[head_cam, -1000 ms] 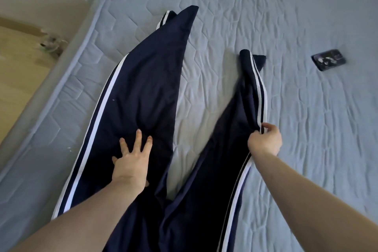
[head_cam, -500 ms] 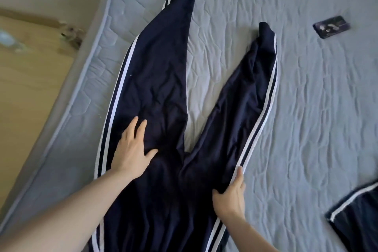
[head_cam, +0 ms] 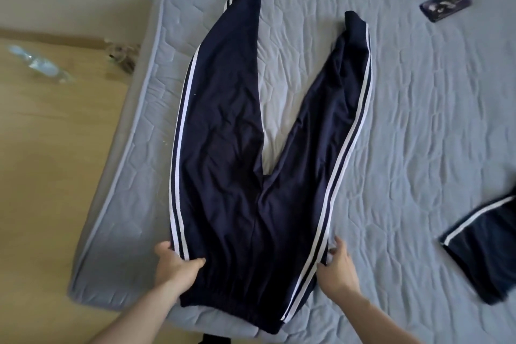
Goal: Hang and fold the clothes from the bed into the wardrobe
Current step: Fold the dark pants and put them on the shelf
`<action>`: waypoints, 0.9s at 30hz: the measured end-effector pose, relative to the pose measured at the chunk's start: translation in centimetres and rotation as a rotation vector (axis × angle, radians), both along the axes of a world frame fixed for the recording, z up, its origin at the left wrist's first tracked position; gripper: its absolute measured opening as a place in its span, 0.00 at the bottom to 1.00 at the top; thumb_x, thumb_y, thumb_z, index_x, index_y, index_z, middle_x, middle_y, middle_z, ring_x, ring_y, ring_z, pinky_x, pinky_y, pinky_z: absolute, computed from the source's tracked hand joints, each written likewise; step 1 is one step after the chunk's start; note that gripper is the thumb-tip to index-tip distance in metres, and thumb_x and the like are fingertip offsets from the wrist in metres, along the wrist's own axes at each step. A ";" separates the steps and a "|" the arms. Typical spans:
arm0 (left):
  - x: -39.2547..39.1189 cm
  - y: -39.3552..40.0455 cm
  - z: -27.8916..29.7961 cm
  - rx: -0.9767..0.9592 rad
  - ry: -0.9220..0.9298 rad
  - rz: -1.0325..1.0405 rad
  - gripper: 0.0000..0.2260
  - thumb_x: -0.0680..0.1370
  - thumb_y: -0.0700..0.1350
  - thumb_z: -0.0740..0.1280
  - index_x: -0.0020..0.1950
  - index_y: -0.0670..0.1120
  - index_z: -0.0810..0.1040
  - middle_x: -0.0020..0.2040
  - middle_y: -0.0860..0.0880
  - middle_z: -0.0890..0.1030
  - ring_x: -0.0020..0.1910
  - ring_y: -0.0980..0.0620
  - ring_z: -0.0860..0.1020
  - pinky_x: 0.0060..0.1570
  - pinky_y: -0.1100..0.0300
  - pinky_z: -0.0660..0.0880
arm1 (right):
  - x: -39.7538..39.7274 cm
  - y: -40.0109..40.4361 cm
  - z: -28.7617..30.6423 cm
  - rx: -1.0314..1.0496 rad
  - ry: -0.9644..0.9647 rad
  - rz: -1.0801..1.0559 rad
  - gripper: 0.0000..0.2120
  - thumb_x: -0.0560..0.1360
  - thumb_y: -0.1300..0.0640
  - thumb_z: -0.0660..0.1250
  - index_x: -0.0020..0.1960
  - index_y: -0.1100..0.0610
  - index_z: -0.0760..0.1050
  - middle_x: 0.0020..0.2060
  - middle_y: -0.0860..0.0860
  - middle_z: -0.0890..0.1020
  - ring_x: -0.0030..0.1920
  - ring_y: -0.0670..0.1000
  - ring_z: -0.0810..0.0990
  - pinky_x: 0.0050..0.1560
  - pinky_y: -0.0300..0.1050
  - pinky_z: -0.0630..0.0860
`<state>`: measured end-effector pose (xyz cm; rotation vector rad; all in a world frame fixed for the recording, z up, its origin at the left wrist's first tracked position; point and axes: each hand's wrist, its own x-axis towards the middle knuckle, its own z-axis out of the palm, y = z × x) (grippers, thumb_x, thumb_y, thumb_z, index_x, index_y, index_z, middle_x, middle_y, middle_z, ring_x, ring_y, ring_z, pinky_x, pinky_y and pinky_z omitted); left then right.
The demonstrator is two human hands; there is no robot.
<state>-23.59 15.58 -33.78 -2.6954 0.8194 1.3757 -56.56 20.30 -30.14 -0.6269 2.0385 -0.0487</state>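
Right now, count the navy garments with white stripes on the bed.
2: navy white-striped track pants spread flat mid-mattress, held at the waist sides; a second navy striped garment at the right edge, partly cut off. Others may lie out of view.

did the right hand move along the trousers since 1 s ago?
Yes. The right hand has slid down the striped outer seam of the trousers, from the lower leg toward the waistband, and now grips the edge there.

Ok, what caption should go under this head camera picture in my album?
Two hands, left hand and right hand, hold striped navy trousers flat on the grey bed.
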 end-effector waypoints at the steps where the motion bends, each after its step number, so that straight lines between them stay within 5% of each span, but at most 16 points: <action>1: -0.5 -0.5 0.6 0.005 0.005 0.053 0.35 0.67 0.42 0.82 0.63 0.44 0.62 0.57 0.42 0.79 0.48 0.41 0.80 0.52 0.48 0.79 | 0.0 0.2 0.5 -0.018 -0.008 0.002 0.38 0.77 0.65 0.63 0.83 0.54 0.50 0.74 0.54 0.68 0.65 0.55 0.76 0.58 0.47 0.73; 3: -2.0 -1.1 2.5 -0.009 -0.009 0.017 0.29 0.68 0.40 0.79 0.61 0.43 0.65 0.58 0.41 0.80 0.47 0.40 0.80 0.49 0.49 0.80 | 0.1 0.5 1.4 -0.063 -0.036 -0.012 0.36 0.77 0.62 0.64 0.81 0.52 0.54 0.71 0.51 0.68 0.59 0.51 0.77 0.57 0.48 0.75; 7: -6.4 -0.6 7.0 -0.202 -0.132 -0.678 0.37 0.75 0.45 0.71 0.81 0.48 0.57 0.74 0.47 0.72 0.63 0.41 0.79 0.56 0.51 0.77 | 0.1 1.3 2.8 -0.126 -0.082 -0.056 0.31 0.77 0.57 0.68 0.77 0.48 0.59 0.66 0.48 0.70 0.57 0.49 0.79 0.60 0.53 0.79; 10: -10.2 0.4 9.6 -0.400 -0.049 -1.052 0.41 0.73 0.37 0.68 0.79 0.52 0.50 0.74 0.50 0.65 0.46 0.47 0.81 0.41 0.57 0.75 | -0.7 1.8 3.4 -0.130 -0.081 -0.088 0.32 0.77 0.55 0.69 0.77 0.49 0.59 0.68 0.49 0.71 0.58 0.49 0.76 0.60 0.50 0.76; 13: -14.6 1.6 10.1 -0.307 -0.015 -1.331 0.50 0.68 0.33 0.69 0.79 0.54 0.40 0.75 0.47 0.56 0.48 0.49 0.79 0.39 0.61 0.71 | -2.3 2.5 3.7 -0.109 -0.076 -0.116 0.31 0.77 0.60 0.66 0.78 0.50 0.60 0.69 0.50 0.71 0.57 0.52 0.78 0.58 0.54 0.79; 17: -20.2 2.8 9.3 -0.111 -0.030 -1.615 0.55 0.68 0.34 0.73 0.83 0.46 0.39 0.76 0.40 0.54 0.53 0.44 0.80 0.42 0.52 0.74 | -4.9 3.3 3.5 -0.047 -0.042 -0.150 0.32 0.76 0.66 0.62 0.77 0.51 0.62 0.71 0.51 0.70 0.57 0.52 0.77 0.57 0.54 0.79; 21: -22.9 3.1 7.4 0.157 0.027 -1.716 0.44 0.76 0.35 0.69 0.84 0.43 0.44 0.77 0.40 0.58 0.61 0.38 0.79 0.56 0.46 0.75 | -7.1 3.7 2.7 -0.016 -0.040 -0.183 0.31 0.76 0.65 0.63 0.77 0.50 0.62 0.70 0.51 0.69 0.55 0.53 0.79 0.57 0.56 0.80; 24: -22.4 2.1 5.9 0.357 0.159 -1.575 0.38 0.76 0.50 0.70 0.83 0.49 0.55 0.74 0.46 0.61 0.68 0.39 0.74 0.66 0.47 0.74 | -8.2 3.3 1.8 -0.023 -0.050 -0.179 0.30 0.77 0.64 0.61 0.77 0.50 0.62 0.71 0.50 0.69 0.56 0.54 0.81 0.53 0.55 0.82; 27: -21.1 -0.4 5.0 0.258 0.269 -1.405 0.31 0.73 0.61 0.67 0.75 0.55 0.70 0.70 0.52 0.69 0.68 0.44 0.74 0.68 0.51 0.72 | -8.6 2.1 1.0 -0.054 -0.077 -0.150 0.27 0.79 0.62 0.62 0.76 0.51 0.64 0.70 0.50 0.72 0.53 0.52 0.82 0.42 0.45 0.80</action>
